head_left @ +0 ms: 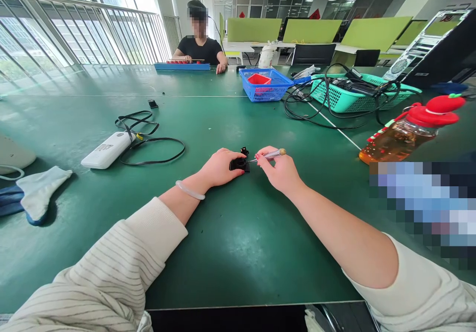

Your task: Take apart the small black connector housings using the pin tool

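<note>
On the green table point(230, 233), my left hand point(223, 166) is closed around a small black part point(239, 163), thumb and fingers on either side of it. What kind of part it is I cannot make out. A smaller black piece point(244, 150) stands just behind it, touching or very close. My right hand point(278, 170) pinches a screwdriver point(274, 154) with a clear handle and a tan end. Its thin shaft points left, and the tip reaches the right side of the black part. Exactly where the tip rests is too small to see.
Left lie a white power bank point(107, 150) with a looped black cable point(152, 162) and a glove point(46, 193). Behind stand a blue basket point(266, 91) and a green basket point(334, 99) with cables. A tilted red-capped bottle point(403, 136) is right. Another person point(203, 49) sits across.
</note>
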Demonstrator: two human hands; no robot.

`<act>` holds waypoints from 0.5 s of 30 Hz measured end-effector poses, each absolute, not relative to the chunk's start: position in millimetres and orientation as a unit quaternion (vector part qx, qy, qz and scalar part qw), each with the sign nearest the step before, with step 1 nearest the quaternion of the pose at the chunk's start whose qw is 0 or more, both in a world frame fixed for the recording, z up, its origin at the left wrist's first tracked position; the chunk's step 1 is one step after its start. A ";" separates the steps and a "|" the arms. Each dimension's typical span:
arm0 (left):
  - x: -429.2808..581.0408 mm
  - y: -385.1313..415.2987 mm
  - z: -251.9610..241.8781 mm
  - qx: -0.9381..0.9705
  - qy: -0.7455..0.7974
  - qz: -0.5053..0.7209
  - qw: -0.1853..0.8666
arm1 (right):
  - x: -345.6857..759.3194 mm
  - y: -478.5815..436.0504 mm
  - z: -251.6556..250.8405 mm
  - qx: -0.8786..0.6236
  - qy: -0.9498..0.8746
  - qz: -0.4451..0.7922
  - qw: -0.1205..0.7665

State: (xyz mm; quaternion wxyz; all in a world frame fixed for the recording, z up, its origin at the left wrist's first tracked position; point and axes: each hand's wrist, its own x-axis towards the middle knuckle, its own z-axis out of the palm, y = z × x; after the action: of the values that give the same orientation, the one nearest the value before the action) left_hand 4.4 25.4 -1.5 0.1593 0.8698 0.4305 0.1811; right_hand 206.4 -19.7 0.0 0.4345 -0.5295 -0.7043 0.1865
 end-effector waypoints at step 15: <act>4.7 23.3 0.1 0.868 0.433 0.165 0.178 | 208.2 -20.0 1.6 -0.513 -0.689 0.233 0.455</act>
State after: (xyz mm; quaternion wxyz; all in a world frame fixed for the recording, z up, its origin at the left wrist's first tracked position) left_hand 4.7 23.3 0.1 0.1777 0.8681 0.4331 0.1649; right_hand 208.2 -20.0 1.6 0.4553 -0.5134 -0.6891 0.2330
